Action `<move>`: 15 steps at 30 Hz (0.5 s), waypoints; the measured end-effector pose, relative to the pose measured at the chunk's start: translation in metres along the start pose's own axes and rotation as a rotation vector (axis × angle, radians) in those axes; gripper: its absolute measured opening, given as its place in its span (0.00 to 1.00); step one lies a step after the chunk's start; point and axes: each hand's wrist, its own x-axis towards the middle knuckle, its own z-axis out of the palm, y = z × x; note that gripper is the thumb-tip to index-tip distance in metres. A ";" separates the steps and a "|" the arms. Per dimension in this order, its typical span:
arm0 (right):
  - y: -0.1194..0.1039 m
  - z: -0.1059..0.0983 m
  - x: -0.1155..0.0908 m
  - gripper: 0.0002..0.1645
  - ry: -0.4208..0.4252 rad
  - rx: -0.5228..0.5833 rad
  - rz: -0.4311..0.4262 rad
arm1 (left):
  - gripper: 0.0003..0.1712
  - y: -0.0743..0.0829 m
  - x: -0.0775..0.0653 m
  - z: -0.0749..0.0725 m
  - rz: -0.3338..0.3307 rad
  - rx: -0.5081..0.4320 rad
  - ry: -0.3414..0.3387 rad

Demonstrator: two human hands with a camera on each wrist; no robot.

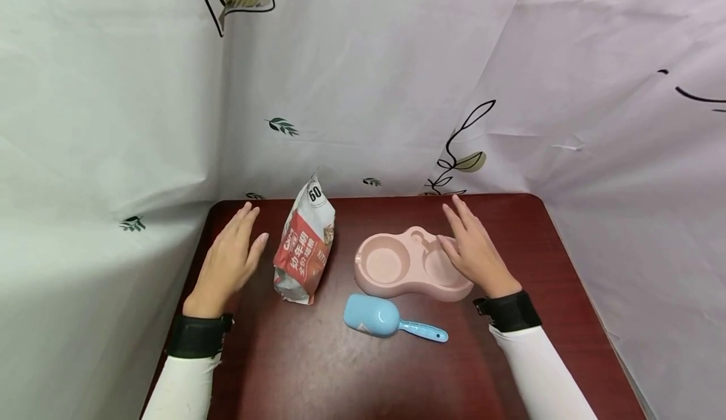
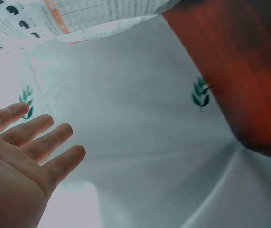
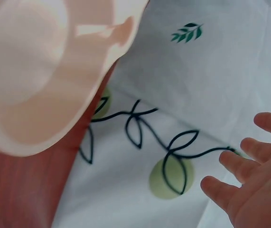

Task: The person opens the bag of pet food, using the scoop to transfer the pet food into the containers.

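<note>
Your left hand [image 1: 224, 268] and right hand [image 1: 479, 253] hold nothing, fingers a bit spread, so move gently and don't bump the bag [image 1: 305, 250] or pink bowl [image 1: 415, 261].

We see white bag [image 1: 304, 243] w/ red-orange panel, white text + black "60", R of L hand [image 1: 229, 262]; solid pink dbl bowl [image 1: 386, 261] by R hand [image 1: 476, 253]; lt blue scoop [image 1: 371, 315] btwn hands, wrist side. Tbl [image 1: 317, 376] under both: dk red-brown. Cloth [image 1: 368, 79] past hands: white, green sprigs [image 1: 282, 126], black-line vine [image 1: 471, 162]. Wristbands [image 1: 196, 337] black, sleeves [image 1: 541, 369] white.
</note>
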 end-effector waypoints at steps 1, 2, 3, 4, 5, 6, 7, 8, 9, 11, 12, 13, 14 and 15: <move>-0.003 0.000 0.003 0.42 0.000 0.002 -0.008 | 0.33 0.001 0.002 -0.001 0.006 0.003 -0.002; -0.006 0.000 0.006 0.41 0.000 0.002 -0.018 | 0.33 0.001 0.005 -0.002 0.013 0.007 -0.003; -0.009 0.001 0.010 0.41 0.002 0.000 -0.029 | 0.33 0.002 0.008 -0.003 0.019 0.009 -0.004; -0.012 0.000 0.013 0.42 0.000 0.002 -0.038 | 0.32 0.003 0.010 -0.004 0.023 0.008 -0.005; -0.015 0.000 0.016 0.42 0.001 0.004 -0.052 | 0.32 0.004 0.013 -0.005 0.026 0.005 -0.009; -0.018 0.000 0.019 0.42 0.003 0.004 -0.067 | 0.32 0.005 0.016 -0.006 0.028 -0.001 -0.012; -0.020 0.000 0.023 0.42 0.005 0.009 -0.082 | 0.31 0.006 0.019 -0.007 0.028 -0.005 -0.019; -0.023 0.000 0.026 0.42 0.004 0.013 -0.096 | 0.31 0.007 0.022 -0.008 0.030 -0.008 -0.025; -0.026 0.001 0.030 0.42 0.001 0.020 -0.111 | 0.30 0.009 0.025 -0.009 0.032 -0.008 -0.032; -0.033 0.000 0.037 0.41 -0.011 0.041 -0.137 | 0.29 0.011 0.032 -0.010 0.042 -0.004 -0.044; -0.037 0.001 0.042 0.41 -0.018 0.049 -0.147 | 0.29 0.013 0.036 -0.010 0.048 -0.003 -0.045; -0.040 0.001 0.046 0.41 -0.027 0.058 -0.156 | 0.28 0.014 0.039 -0.011 0.055 -0.001 -0.047; -0.044 0.001 0.050 0.40 -0.038 0.064 -0.165 | 0.28 0.015 0.042 -0.012 0.061 0.001 -0.047; -0.048 0.001 0.054 0.40 -0.045 0.069 -0.174 | 0.27 0.016 0.045 -0.013 0.065 0.002 -0.050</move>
